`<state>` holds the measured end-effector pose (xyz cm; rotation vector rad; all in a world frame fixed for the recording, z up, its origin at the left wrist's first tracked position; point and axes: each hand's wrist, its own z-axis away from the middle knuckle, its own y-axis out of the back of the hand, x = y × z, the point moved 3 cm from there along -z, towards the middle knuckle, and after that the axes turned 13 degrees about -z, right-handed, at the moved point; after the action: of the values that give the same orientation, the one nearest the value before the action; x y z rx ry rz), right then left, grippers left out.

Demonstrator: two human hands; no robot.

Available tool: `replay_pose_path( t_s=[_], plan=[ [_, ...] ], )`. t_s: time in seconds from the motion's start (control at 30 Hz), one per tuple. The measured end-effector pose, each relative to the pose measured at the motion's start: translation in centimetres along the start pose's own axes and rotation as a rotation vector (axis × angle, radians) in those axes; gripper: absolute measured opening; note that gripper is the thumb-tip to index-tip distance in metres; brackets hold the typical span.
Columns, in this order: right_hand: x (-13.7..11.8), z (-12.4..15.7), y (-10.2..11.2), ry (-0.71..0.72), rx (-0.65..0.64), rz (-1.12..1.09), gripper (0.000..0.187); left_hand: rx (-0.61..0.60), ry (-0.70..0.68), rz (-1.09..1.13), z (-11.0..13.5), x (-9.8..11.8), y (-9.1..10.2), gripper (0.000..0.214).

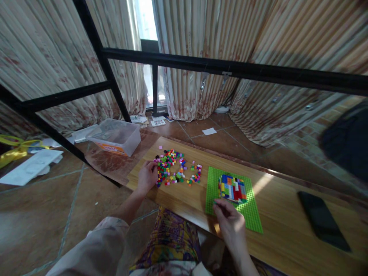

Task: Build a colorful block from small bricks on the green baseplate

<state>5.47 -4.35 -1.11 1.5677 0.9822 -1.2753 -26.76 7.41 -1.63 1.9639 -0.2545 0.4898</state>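
My left hand (147,177) rests at the left edge of a loose pile of small toy bricks (168,163). Its fingers are curled together against the bricks, and what they hold, if anything, is hidden. Over the near-left part of a green baseplate (253,214), my right hand (230,221) is closed in a pinch. A tiny green brick (215,201) shows at its fingertips. Just beyond that hand, a multicoloured block of joined bricks (232,188) stands on the baseplate. More loose bricks (197,176) lie in a curved group between pile and baseplate.
The wooden bench top (184,195) carries a black phone (323,220) at the right. Beyond its left end is a clear plastic box (126,138). A black metal frame (184,60) crosses in front of the curtains (198,30). Papers (209,131) lie on the tiled floor.
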Motion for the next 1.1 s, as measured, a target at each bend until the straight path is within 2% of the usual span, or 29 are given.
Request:
replay_pose_path(
  t_s=[0.07,0.2,0.4,0.67,0.8,1.1],
  plan=[
    [0.0,0.1,1.4,0.006,0.002,0.004,0.025,0.003,0.002,-0.011,0.0,0.0,0.0,0.021],
    [-0.6,-0.3,4.2,0.057,0.110,0.130,0.024,0.005,-0.005,-0.031,-0.2,0.0,0.1,0.021],
    [-1.5,-1.6,6.4,0.109,0.190,0.318,0.030,0.007,-0.014,-0.031,-0.3,0.2,0.3,0.023],
    [-1.5,-2.9,6.7,0.064,0.275,0.465,0.031,-0.013,-0.014,-0.066,-0.4,0.3,0.4,0.025],
    [-1.7,-3.2,6.5,0.081,0.269,0.503,0.033,-0.013,-0.010,-0.057,-0.4,0.3,0.3,0.024],
    [-1.8,-4.1,6.3,0.026,0.275,0.541,0.032,-0.007,-0.014,-0.065,-0.4,0.0,0.0,0.024]
  ],
)
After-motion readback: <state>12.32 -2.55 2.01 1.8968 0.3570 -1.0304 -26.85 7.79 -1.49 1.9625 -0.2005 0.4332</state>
